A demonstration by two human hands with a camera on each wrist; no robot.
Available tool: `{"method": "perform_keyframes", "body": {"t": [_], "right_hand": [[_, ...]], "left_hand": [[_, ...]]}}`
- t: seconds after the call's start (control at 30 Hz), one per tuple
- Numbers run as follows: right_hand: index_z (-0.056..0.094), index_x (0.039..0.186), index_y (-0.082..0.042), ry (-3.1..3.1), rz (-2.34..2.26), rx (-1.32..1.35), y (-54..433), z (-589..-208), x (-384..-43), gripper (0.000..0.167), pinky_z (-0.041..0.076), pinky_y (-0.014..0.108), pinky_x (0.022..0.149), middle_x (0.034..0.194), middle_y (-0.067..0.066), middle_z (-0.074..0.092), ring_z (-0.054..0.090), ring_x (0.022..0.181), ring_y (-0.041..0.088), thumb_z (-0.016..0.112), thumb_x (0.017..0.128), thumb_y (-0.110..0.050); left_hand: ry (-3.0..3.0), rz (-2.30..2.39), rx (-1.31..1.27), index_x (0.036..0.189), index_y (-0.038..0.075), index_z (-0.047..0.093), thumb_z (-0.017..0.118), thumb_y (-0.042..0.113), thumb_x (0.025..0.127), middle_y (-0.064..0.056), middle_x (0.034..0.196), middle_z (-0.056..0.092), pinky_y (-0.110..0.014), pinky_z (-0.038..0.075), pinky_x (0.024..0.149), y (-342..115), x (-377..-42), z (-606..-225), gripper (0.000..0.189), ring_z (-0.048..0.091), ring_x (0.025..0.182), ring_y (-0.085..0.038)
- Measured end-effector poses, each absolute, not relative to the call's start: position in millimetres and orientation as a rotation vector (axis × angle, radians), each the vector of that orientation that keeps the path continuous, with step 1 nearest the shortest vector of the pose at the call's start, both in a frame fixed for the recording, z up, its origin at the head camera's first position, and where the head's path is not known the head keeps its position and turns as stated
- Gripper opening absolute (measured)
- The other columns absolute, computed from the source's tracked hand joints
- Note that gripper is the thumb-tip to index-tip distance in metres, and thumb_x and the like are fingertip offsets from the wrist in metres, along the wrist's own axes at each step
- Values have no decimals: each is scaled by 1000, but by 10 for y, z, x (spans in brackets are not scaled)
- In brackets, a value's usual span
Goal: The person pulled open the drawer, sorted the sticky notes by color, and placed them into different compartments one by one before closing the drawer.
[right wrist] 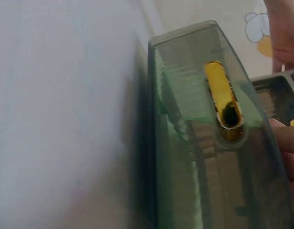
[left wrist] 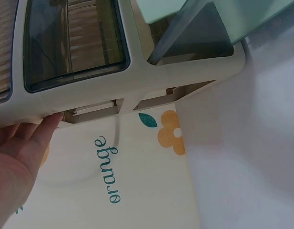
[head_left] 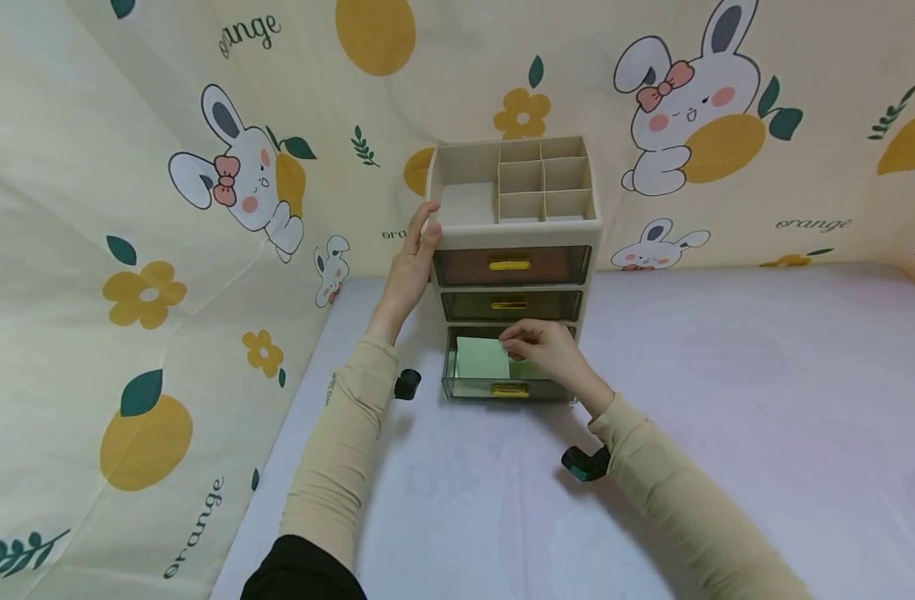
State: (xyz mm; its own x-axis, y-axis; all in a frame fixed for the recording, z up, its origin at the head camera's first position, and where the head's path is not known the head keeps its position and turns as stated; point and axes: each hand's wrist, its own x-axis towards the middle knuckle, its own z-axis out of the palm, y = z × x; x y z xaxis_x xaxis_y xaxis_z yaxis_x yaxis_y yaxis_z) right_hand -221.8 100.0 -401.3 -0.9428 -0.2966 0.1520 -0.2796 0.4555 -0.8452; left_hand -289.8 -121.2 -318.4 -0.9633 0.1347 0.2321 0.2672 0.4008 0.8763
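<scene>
A white desktop organizer (head_left: 517, 237) with smoky see-through drawers stands against the back wall. Its bottom drawer (head_left: 465, 388) is pulled out. Inside lies a square of light green paper (head_left: 482, 358), with more green beside it. My right hand (head_left: 553, 354) is over this drawer, thumb and forefinger pinching the paper's upper right corner. Against the organizer's left side rests my left hand (head_left: 411, 271), fingers extended along the upper edge; the left wrist view shows its fingertips on the side wall. In the right wrist view the drawer front (right wrist: 180, 86) hides much of the right hand (right wrist: 287, 143).
Two upper drawers with yellow handles (head_left: 510, 265) are closed. On top is a divided tray (head_left: 522, 193) with several compartments. A cloth printed with rabbits and oranges covers the wall behind and to the left. The pale tabletop (head_left: 727, 400) stretches right and forward.
</scene>
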Motion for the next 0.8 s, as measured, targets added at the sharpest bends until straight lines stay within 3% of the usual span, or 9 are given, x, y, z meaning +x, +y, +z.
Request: {"method": "perform_keyframes", "body": {"t": [0.23,0.5,0.8], "right_hand": [[68,97,-9,2710,-1445,-466,951,-4074,-2224,14,52,29,66,85,9,72,67,77,23,62,90,-19],[65,111,-13,2767,-1230,-503,941,-4102,-2228,22,50,33,71,96,5,71,65,86,20,61,91,-24],[65,115,-9,2773,-1194,-488,942,-4083,-2236,30,47,30,68,94,6,71,62,78,16,61,91,-27]], "left_hand": [[-2512,-1603,-371,132,61,24,26,83,77,8,154,27,-56,38,97,-1207,-2907,-3195,59,43,129,-29],[-2514,-1608,-379,133,59,23,25,84,76,11,154,25,-57,36,99,-1222,-2901,-3206,62,42,132,-30],[-2509,-1612,-382,133,58,25,26,83,77,7,154,27,-57,36,99,-1214,-2909,-3195,61,42,132,-30]]}}
